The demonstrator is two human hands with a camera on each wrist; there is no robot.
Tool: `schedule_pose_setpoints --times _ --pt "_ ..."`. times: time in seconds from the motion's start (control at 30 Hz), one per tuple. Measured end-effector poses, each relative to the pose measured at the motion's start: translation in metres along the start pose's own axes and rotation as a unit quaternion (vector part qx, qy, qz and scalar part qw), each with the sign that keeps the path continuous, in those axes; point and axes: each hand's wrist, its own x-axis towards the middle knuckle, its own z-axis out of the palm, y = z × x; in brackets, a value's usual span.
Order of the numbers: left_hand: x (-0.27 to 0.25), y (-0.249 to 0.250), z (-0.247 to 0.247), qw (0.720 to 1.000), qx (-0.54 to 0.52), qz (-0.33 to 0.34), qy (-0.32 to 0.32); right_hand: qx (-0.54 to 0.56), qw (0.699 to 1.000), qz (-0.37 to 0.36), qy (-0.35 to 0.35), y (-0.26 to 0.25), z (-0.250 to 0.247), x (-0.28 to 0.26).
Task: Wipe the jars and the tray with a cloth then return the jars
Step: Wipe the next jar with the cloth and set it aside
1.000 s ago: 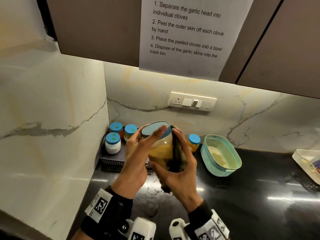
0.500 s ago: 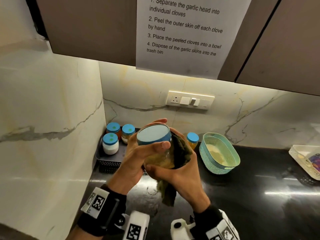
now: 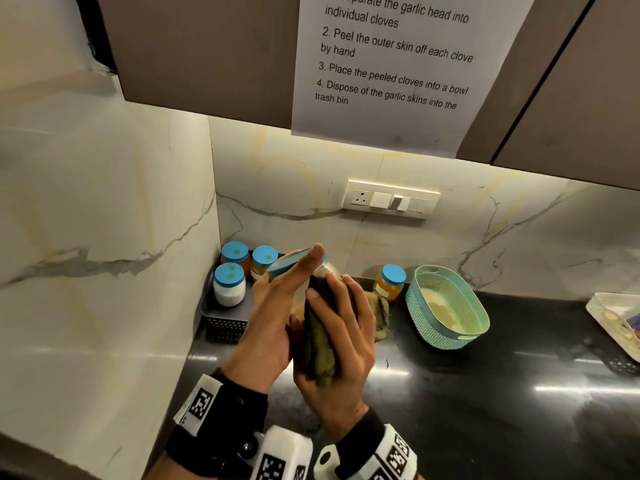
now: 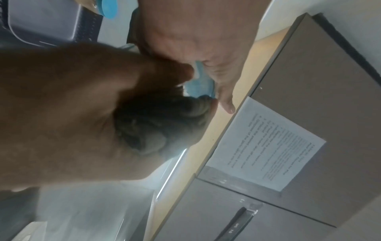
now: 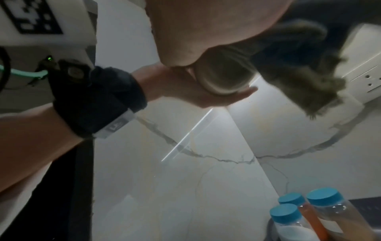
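A clear jar (image 3: 325,270) with a blue lid (image 3: 291,263) is held tilted above the counter, lid toward the upper left. My left hand (image 3: 273,313) grips it from the left, with the index finger laid along the lid. My right hand (image 3: 343,327) grips a dark green cloth (image 3: 320,344) wrapped against the jar's right side. The right wrist view shows the jar's base (image 5: 222,76) cradled in my left palm (image 5: 185,93), with the cloth (image 5: 299,78) hanging beside it. Three blue-lidded jars (image 3: 229,284) stand on the grey tray (image 3: 211,311) in the corner.
Another blue-lidded jar (image 3: 390,284) stands on the black counter right of the tray. A teal basket (image 3: 446,308) sits further right, and a white tray (image 3: 616,313) is at the far right edge. Marble walls close the corner, and cabinets hang overhead.
The jar has tipped so its lid faces more to the left. My right hand has slid the cloth up along the jar's side, and my left index finger now lies across the lid.
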Motion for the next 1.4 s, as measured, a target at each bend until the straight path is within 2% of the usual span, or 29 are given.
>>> schedule_pose_setpoints --times 0.1,0.2,0.3,0.37,0.43,0.5,0.57,0.67,0.8,0.87,0.93,1.03,1.1,1.17,1.27,1.33,1.4 --pt "0.002 0.004 -0.007 1.000 -0.006 -0.002 0.022 0.041 0.997 0.044 -0.056 0.007 -0.002 0.007" --pt "0.001 0.010 -0.006 1.000 0.018 -0.017 -0.012 0.123 0.982 0.115 -0.082 0.010 -0.007 0.025" --pt "0.003 0.019 -0.011 0.996 0.057 -0.015 -0.066 0.254 0.934 0.222 -0.119 0.013 -0.024 0.052" --pt "0.006 0.029 -0.015 0.991 0.087 -0.006 -0.098 0.308 0.890 0.288 -0.175 0.016 -0.037 0.072" --pt "0.013 0.034 -0.020 0.985 0.106 0.010 -0.135 0.364 0.839 0.329 -0.234 0.022 -0.045 0.083" --pt "0.018 0.035 -0.016 0.984 0.109 0.024 -0.142 0.378 0.820 0.347 -0.255 0.021 -0.044 0.086" --pt "0.021 0.032 -0.012 0.986 0.102 0.043 -0.125 0.355 0.841 0.338 -0.229 0.013 -0.038 0.082" --pt "0.022 0.026 -0.009 0.990 0.087 0.069 -0.090 0.329 0.886 0.285 -0.161 -0.002 -0.029 0.068" --pt "0.023 0.020 -0.010 0.998 0.018 0.039 -0.050 0.295 0.937 0.176 -0.057 -0.009 -0.010 0.051" --pt "0.025 0.017 -0.009 0.997 -0.035 -0.001 -0.070 0.179 0.979 0.086 -0.034 -0.004 -0.003 0.042" --pt "0.026 0.013 -0.009 0.998 -0.043 -0.023 -0.048 0.060 0.998 0.015 -0.025 0.002 0.006 0.033" --pt "0.027 0.009 -0.007 0.999 -0.016 -0.024 0.018 -0.001 1.000 0.004 -0.015 0.009 0.018 0.021" --pt "0.028 0.009 -0.010 0.998 -0.023 -0.019 0.054 0.022 0.998 0.045 -0.038 0.013 0.018 0.020" --pt "0.030 0.009 -0.013 0.997 -0.030 -0.035 0.063 0.072 0.990 0.105 -0.066 0.015 0.013 0.025" --pt "0.029 0.012 -0.015 0.999 0.042 -0.010 0.031 0.169 0.964 0.187 -0.084 0.020 0.006 0.033" --pt "0.029 0.019 -0.015 0.995 0.101 0.001 -0.025 0.218 0.943 0.234 -0.092 0.023 -0.005 0.045" --pt "0.032 0.030 -0.019 0.988 0.129 0.002 -0.085 0.270 0.910 0.284 -0.133 0.025 -0.018 0.063"
